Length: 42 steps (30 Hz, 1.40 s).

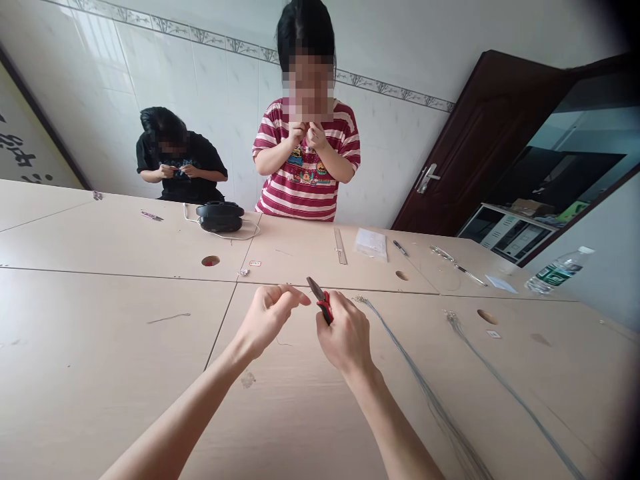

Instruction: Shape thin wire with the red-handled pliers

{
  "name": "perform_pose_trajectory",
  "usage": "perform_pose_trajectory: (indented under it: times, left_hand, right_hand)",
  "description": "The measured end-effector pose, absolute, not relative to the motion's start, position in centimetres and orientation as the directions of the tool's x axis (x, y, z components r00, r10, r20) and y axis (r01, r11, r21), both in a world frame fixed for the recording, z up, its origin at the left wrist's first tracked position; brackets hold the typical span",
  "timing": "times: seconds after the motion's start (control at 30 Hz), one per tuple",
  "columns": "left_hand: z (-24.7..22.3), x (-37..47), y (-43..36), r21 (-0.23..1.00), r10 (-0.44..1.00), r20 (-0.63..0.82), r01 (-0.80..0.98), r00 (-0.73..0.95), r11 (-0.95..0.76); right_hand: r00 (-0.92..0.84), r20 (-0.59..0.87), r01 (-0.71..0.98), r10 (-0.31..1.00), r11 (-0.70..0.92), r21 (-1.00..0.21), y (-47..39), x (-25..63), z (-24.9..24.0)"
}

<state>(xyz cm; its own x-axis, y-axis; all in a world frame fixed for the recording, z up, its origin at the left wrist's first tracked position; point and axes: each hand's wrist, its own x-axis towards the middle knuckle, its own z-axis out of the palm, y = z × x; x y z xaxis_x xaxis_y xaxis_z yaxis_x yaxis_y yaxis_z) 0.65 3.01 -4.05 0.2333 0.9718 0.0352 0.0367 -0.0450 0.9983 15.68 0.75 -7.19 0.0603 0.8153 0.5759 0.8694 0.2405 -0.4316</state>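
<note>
Small pliers [325,308] with red and black handles are gripped in my right hand [347,333], their dark jaws pointing up and to the left. My left hand [267,317] is closed in a pinch just left of the jaws; whatever it holds is too fine to make out. A thin strand [283,343] shows against the table below that hand. Right of the pliers lies a long bundle of thin grey wires [400,350] with small shiny pieces at its far end. A second similar wire bundle [500,373] lies farther right.
Across the table [125,413], two people hold small things near their faces. A black device [220,217] with a white cable, a ruler [340,246], a plastic bag [371,245], pens and a water bottle [560,270] lie about. A loose wire [169,318] lies left. The tabletop has round holes.
</note>
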Motion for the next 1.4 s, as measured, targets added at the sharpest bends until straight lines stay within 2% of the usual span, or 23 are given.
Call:
perform_pose_trajectory:
  times: [0.2,0.43,0.57,0.67,0.77,0.87,0.93,1.2,1.4]
  left_hand:
    - [-3.5,0.3,2.9,0.997,0.968,-0.001,-0.071,0.251,0.020]
    - [-3.0,0.3,2.7,0.998,0.966,-0.010,-0.062,0.257,0.026]
    - [-2.9,0.2,2.7,0.999,0.965,-0.010,-0.047,0.263,0.023]
    - [-2.8,0.0,2.8,0.999,0.967,-0.018,-0.031,0.255,0.027]
    - [-2.5,-0.2,2.8,0.998,0.968,-0.047,-0.030,0.248,0.056]
    - [-2.2,-0.5,2.7,0.996,0.946,-0.084,-0.004,0.314,0.089]
    - [-2.2,-0.7,2.6,0.996,0.923,-0.093,0.018,0.373,0.093]
    - [-2.7,-0.8,2.7,0.996,0.900,-0.088,0.049,0.427,0.074]
    - [-2.0,-1.6,3.1,0.996,0.929,-0.092,0.037,0.359,0.084]
  right_hand:
    - [0.024,0.597,0.864,0.802,0.284,-0.416,0.3,15.5,-6.8]
    - [0.011,0.597,0.845,0.802,0.312,-0.434,0.0,15.3,-6.7]
    - [0.017,0.584,0.811,0.812,0.330,-0.483,0.0,15.2,-6.5]
    - [0.024,0.505,0.678,0.863,0.357,-0.642,-0.1,15.4,-6.0]
    - [-0.016,0.352,0.420,0.936,0.326,-0.847,-0.3,16.0,-5.4]
    - [-0.053,0.304,0.225,0.951,0.308,-0.924,-0.5,16.5,-4.8]
    - [-0.070,0.309,0.173,0.949,0.316,-0.933,-0.6,16.7,-4.6]
    - [-0.151,0.343,0.207,0.927,0.369,-0.906,-0.6,16.3,-4.6]
    - [-0.051,0.362,0.305,0.931,0.360,-0.882,0.1,16.3,-5.2]
